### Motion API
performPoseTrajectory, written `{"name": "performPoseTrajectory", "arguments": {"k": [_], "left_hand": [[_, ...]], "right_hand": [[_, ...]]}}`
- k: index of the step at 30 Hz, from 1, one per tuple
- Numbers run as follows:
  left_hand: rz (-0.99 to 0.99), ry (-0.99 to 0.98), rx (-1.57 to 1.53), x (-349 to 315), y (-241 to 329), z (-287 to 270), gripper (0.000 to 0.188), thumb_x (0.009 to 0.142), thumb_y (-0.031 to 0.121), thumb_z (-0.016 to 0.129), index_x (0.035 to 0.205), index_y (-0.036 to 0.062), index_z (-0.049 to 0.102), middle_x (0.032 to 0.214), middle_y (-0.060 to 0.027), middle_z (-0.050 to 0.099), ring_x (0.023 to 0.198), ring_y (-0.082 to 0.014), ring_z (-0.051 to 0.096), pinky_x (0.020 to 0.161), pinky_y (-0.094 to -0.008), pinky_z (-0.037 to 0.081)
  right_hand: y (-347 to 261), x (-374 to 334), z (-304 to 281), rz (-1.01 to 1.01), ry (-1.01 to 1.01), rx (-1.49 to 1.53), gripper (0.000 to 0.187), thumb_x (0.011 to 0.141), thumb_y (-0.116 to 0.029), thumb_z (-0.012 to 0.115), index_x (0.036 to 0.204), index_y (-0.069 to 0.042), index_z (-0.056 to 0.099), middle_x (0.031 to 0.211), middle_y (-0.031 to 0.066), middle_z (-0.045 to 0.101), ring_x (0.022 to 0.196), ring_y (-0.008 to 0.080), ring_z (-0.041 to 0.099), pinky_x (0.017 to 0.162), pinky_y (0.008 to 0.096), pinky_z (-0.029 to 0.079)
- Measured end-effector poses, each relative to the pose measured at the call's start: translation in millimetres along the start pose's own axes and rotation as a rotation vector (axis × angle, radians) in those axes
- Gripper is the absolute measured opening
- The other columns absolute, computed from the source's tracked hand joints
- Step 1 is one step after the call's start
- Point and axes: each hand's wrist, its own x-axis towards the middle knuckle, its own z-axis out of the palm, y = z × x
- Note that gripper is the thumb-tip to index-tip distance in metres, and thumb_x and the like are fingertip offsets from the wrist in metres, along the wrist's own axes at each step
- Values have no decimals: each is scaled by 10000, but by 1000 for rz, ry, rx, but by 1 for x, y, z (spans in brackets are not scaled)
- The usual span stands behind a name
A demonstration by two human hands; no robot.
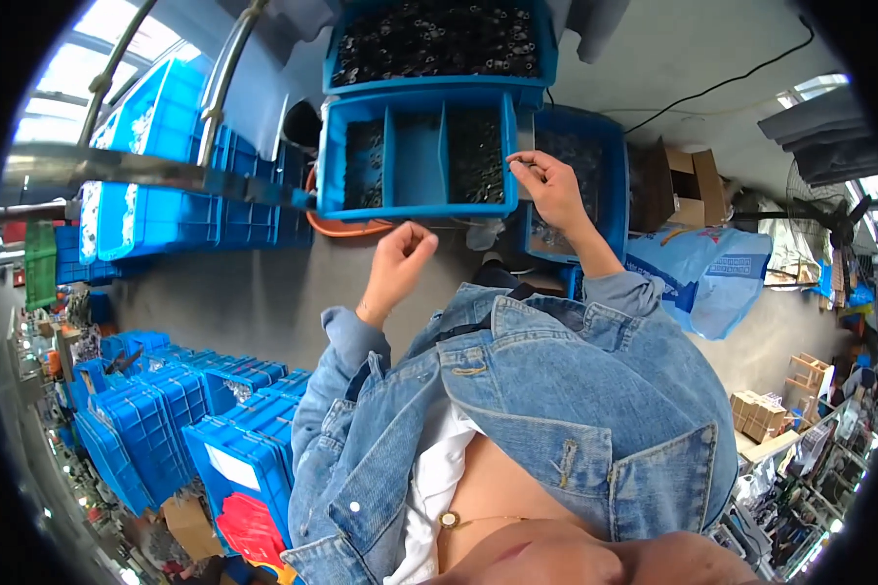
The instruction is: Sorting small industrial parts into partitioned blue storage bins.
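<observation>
A blue divided tray (418,212) stands in front of me, with small dark parts (475,156) in its right compartment and more dark pieces (364,166) in the left one. Its middle compartment shows mostly bare blue floor. My right hand (553,193) is at the tray's right wall, thumb and forefinger pinched together; anything between them is too small to make out. Just below the tray's front edge is my left hand (398,265), its fingers curled and pressed to the thumb. What it may hold is hidden.
Behind the tray sits a blue bin (546,66) heaped with small dark parts. Another blue bin (616,185) stands to the right, near an open cardboard box (688,175) and a blue-white sack (717,283). Blue crates (156,400) are stacked at left. A metal rail (156,172) crosses the upper left.
</observation>
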Motion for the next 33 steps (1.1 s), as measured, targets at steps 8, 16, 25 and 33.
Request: {"name": "performPoseTrajectory", "arguments": {"k": [8,16,25,33], "left_hand": [[-48,157,117,77,19,16,143,839,129,599,775,8,559,607,50,473,559,-17,394,488,-199,311],[-151,340,120,71,5,-10,153,839,135,601,772,5,559,599,53,474,558,-11,389,485,-190,296],[-53,182,561,141,13,-19,102,826,140,606,843,41,593,600,-18,506,549,-91,474,476,-246,352],[344,127,1355,234,-26,-24,104,789,134,536,781,122,639,731,-65,644,691,-270,637,574,-341,515]], "right_hand": [[-3,81,-6,-103,-241,-162,245,825,-204,632,1017,-51,626,562,-21,477,500,62,401,480,232,326],[1,132,-10,-397,-358,-631,331,782,-396,627,985,-135,639,694,106,631,646,274,612,554,354,470],[39,296,10,-423,-221,-1122,193,825,-235,579,919,-76,635,863,133,647,744,323,623,614,415,514],[27,313,49,-332,-565,-1541,126,789,-114,582,858,-19,626,871,182,635,761,347,619,607,439,508]]}}
